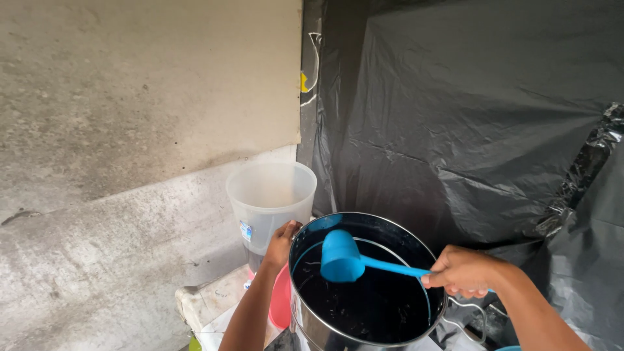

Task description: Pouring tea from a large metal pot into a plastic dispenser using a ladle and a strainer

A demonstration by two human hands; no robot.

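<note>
The right hand (463,272) closes its fingers on a blue ladle (354,260) — held over the dark liquid in a steel pot (325,328). The left hand (281,244) grips the pot's rim, beside a clear bucket (270,201).

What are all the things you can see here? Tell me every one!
Metal pot: one, silver, dark liquid inside, bottom middle.
Ladle: one, blue, over the pot.
Clear bucket: one, see-through, behind the pot by the wall.
Pink tub: one, pink, left of the pot.
Black plastic sheet: one, black, hanging on the right.
Wall: one, grey concrete, left.
Left hand: one, on the pot's rim.
Right hand: one, holding the ladle's handle.
</note>
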